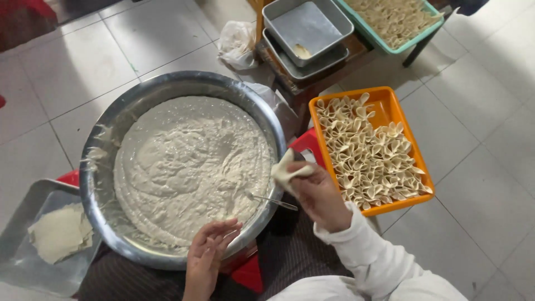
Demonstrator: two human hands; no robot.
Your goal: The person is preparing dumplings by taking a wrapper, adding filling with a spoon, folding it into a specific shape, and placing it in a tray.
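Observation:
A big steel bowl full of pale paste sits in front of me, with a thin metal spoon resting on its right rim. My right hand holds a folded dough wrapper just beyond the bowl's right edge, next to the orange tray. My left hand hovers over the bowl's near rim, fingers apart and holding nothing. An orange tray at the right is packed with several folded wrappers. A stack of flat wrappers lies on a steel tray at the lower left.
Two stacked steel pans stand on a low wooden stool at the back. A teal tray of more folded pieces is at the top right. A crumpled white plastic bag lies on the tiled floor. Red stools are under the bowl.

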